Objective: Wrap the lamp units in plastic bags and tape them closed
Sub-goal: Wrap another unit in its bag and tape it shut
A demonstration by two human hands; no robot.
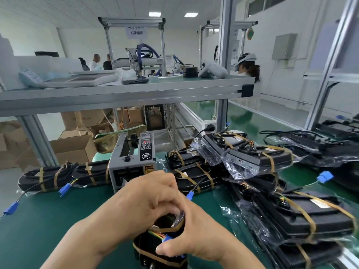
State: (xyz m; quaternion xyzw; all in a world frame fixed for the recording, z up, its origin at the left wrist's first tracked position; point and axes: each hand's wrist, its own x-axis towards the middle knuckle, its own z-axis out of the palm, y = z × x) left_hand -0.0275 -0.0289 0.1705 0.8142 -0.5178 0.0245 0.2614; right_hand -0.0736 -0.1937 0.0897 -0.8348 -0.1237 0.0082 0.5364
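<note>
The bagged lamp unit (145,244) sits directly under both hands, low over the green bench (58,220), and its long axis runs from the fingertips back toward the person. The left hand (147,202) curls over the far end, pinching bag and brown tape there, while the right hand (196,235) grips the unit's right flank with the thumb. The tape dispenser (134,162) stands just beyond, nearer the left hand, which is judged better placed to fetch the next strip.

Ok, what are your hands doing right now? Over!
Both left hand and right hand gripping bagged lamp unit. Across it, brown tape bands. Close behind hands, tape dispenser.
</note>
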